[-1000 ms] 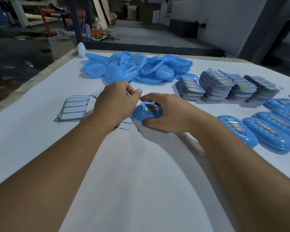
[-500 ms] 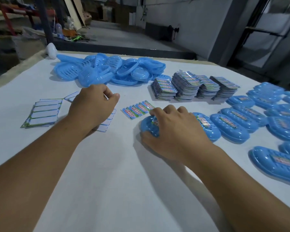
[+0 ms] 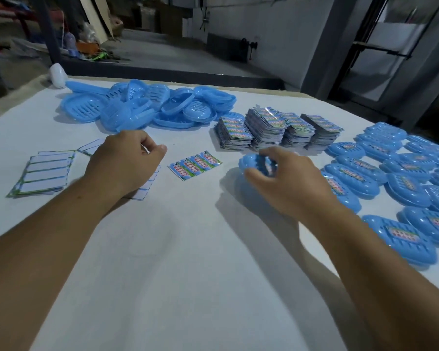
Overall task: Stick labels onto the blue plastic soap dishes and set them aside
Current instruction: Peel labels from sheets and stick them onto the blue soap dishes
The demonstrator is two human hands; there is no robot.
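Right hand (image 3: 287, 181) was out over the white table (image 3: 188, 274), fingers curled round a blue soap dish (image 3: 255, 164), grip from above w/ thumb on the near edge; dish blurred, so can't tell if it touched the table or sat just off it. A hint of colour showed thru the fingers, too smeared to call a label for sure. That dish sat just left of the labelled dishes (image 3: 390, 178), which lay in rows on the right side of the table, each w/ a colourful strip on top, some touching their neighbours. Left hand (image 3: 123, 163) rested on the table, loosely closed, knuckles up, thumb tip against the forefinger w/ something thin and pale pinched there, too small to tell what. Under that wrist lay a white backing sheet (image 3: 147, 186), and further left a small pile of used backing sheets (image 3: 45, 174), white w/ green edges. Between the two hands, a single sheet of colourful labels (image 3: 195, 163) lay flat, apart from both. Behind it, four stacks of label sheets (image 3: 279, 127) stood side by side, touching. At the far edge, a loose heap of unlabelled dishes (image 3: 147, 107), slotted, tumbled over each other, and a white rounded thing (image 3: 58, 75) near the table's far left corner.
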